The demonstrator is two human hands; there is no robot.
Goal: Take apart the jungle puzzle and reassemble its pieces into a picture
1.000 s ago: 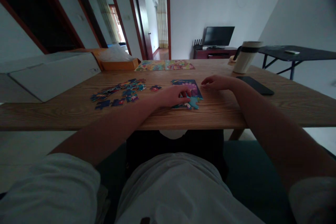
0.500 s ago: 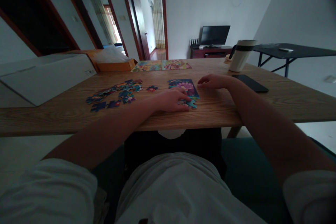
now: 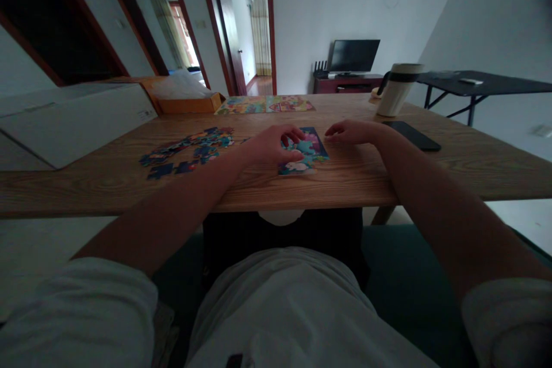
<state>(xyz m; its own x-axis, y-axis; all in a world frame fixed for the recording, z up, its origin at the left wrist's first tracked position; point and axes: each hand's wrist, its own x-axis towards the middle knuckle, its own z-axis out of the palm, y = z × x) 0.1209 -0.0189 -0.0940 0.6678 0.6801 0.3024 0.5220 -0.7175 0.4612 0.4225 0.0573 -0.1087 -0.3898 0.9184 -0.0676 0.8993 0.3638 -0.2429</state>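
Observation:
A partly assembled jigsaw patch (image 3: 318,148) lies on the wooden table (image 3: 388,178) straight in front of me. My left hand (image 3: 268,147) hovers over the patch's left side, fingers curled and thumb pinched on a teal puzzle piece (image 3: 302,148). My right hand (image 3: 350,131) rests on the table at the patch's right edge, its fingers loosely stretched and holding nothing. Several loose dark blue pieces (image 3: 190,149) lie scattered to the left of my left hand.
Two colourful picture sheets (image 3: 267,104) lie at the far edge. A white box (image 3: 73,121) and an orange carton (image 3: 185,104) stand far left. A pale mug (image 3: 394,89) and a black phone (image 3: 411,135) sit to the right. A dark side table (image 3: 487,87) stands beyond.
My left hand has lifted from the near edge of the patch and moved away from me over it, with the teal piece in its fingers. The right hand has stayed put.

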